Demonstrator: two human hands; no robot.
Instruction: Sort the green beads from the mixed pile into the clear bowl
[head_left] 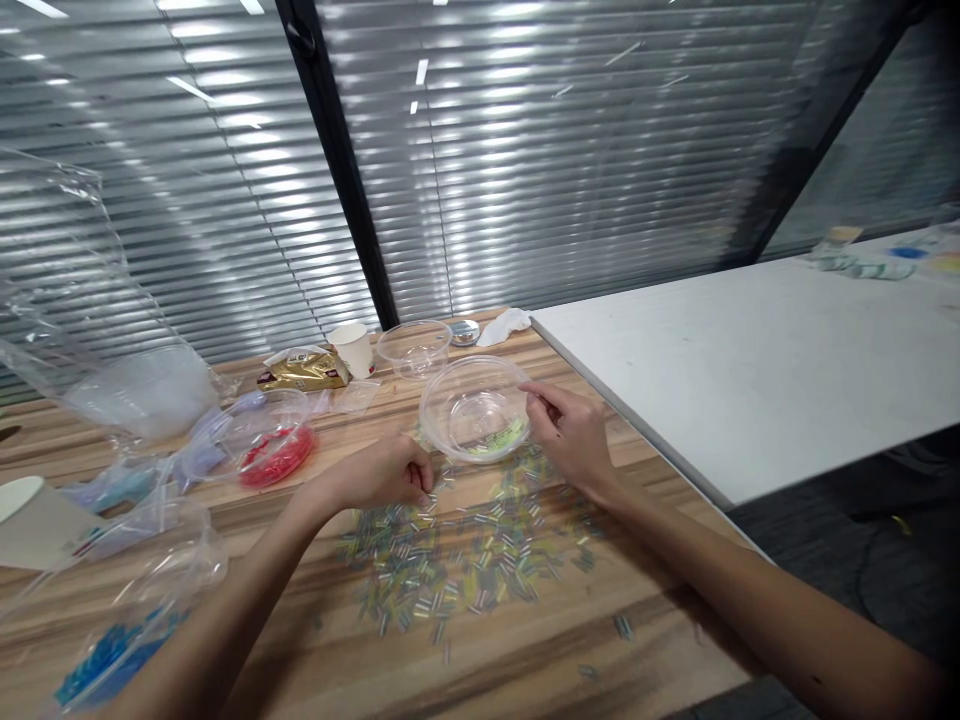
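Nearest, a clear bag [112, 640] is holding blue beads. Small tube beads [465, 560] are lying scattered across the wooden tabletop [525, 660]; they look light, hard and slippery, likely best pinched singly at mid-length. The left hand [386, 475] is curling its fingers together over them, apparently pinching some. The right hand [574, 430] is pinching the rim of a clear plastic bowl [474, 410] containing a few yellow-green beads. Farther off, red beads [276, 458] are sitting in another container.

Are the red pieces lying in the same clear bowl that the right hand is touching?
No: the red pieces sit in a separate container further left, while the right hand touches the clear bowl.
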